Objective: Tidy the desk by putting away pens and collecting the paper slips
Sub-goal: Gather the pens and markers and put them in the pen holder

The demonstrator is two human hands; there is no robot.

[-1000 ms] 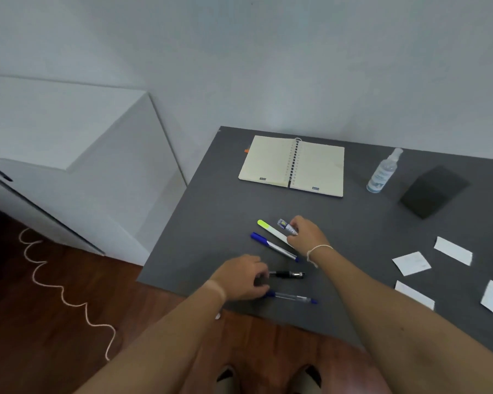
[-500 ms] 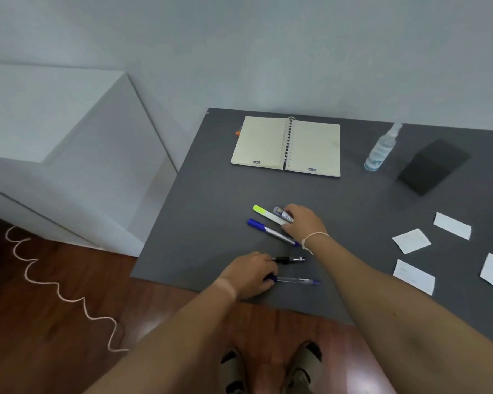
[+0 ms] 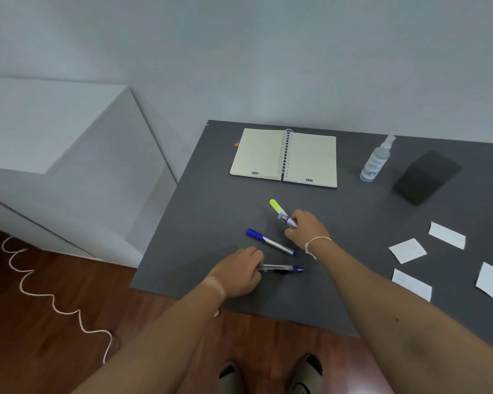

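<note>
My right hand (image 3: 308, 228) is closed around a yellow highlighter (image 3: 275, 207) and a labelled marker (image 3: 288, 222), whose ends stick out up and to the left of my fingers. A blue pen (image 3: 271, 242) lies loose on the grey desk (image 3: 211, 209) between my hands. My left hand (image 3: 236, 273) grips a clear pen with a blue tip (image 3: 285, 268); a black pen lies right against it. Several white paper slips lie at the right: one far (image 3: 446, 235), one middle (image 3: 407, 250), one near (image 3: 411, 284), one at the edge (image 3: 491, 281).
An open spiral notebook (image 3: 285, 157) lies at the back of the desk. A spray bottle (image 3: 374, 160) and a black box (image 3: 427, 177) stand to its right. A white cabinet (image 3: 54, 137) is left of the desk, and a white cord (image 3: 40, 294) lies on the wooden floor.
My right hand has closed on the highlighter and marker and turned them away from the blue pen. My left hand has drawn the clear pen and black pen together.
</note>
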